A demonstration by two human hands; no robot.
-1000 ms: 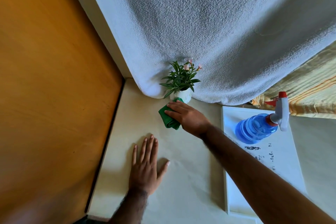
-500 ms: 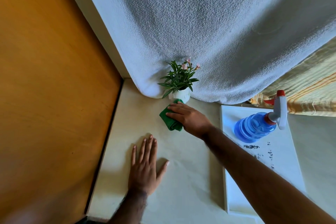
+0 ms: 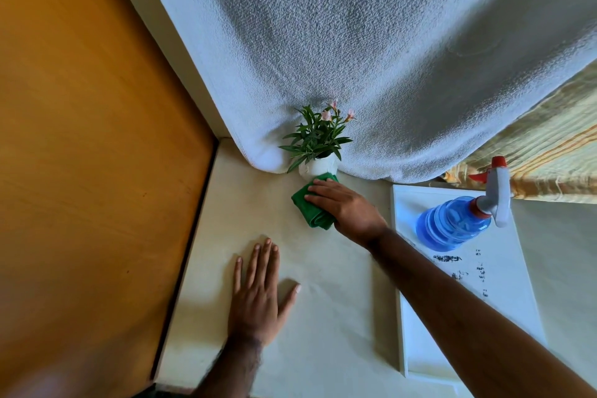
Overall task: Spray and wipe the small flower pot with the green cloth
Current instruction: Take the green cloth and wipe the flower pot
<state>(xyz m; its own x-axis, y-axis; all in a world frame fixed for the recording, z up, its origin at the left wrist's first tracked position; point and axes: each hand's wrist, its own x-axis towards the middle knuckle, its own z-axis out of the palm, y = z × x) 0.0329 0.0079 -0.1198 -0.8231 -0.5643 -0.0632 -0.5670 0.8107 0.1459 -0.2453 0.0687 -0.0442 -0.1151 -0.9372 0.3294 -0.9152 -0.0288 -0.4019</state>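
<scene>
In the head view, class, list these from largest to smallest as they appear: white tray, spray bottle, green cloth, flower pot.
1. White tray
2. Spray bottle
3. Green cloth, partly under the right hand
4. Flower pot, though it stands farthest away

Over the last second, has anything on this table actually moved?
Hardly anything. The right hand keeps the green cloth pressed at the foot of the small flower pot, shifting only slightly. The left hand stays flat on the table, and the spray bottle remains on its white tray.
</scene>
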